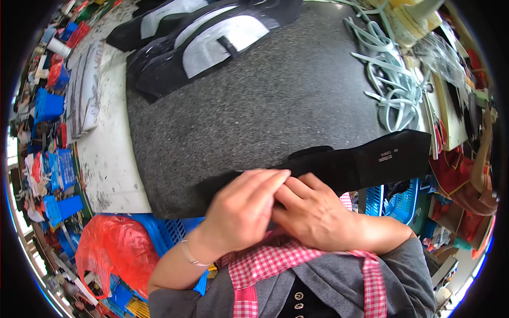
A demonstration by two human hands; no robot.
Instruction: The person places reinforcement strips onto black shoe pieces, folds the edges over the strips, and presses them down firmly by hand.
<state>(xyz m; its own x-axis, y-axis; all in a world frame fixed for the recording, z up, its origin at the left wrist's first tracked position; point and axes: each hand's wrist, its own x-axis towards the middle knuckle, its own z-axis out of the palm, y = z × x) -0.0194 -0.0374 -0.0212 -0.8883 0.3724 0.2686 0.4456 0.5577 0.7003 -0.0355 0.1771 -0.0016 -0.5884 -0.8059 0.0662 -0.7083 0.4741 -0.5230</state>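
A long black flat piece of material (371,164) with small light print near its right end lies along the near edge of the dark grey speckled work surface (238,122). My left hand (238,209) and my right hand (313,212) meet at the middle of this piece, fingers closed against its near edge. The fingertips overlap, so whatever is pinched between them is partly hidden. The left hand looks slightly blurred. At the far left of the surface rests a pile of black pieces with white half-round panels (222,45).
Pale green strips (392,87) lie tangled at the right, beside red-handled scissors (439,135) and a yellowish container (408,24). A grey-white stack (85,90) sits on the left. Below the edge are a red plastic bag (116,249) and a blue basket (403,204).
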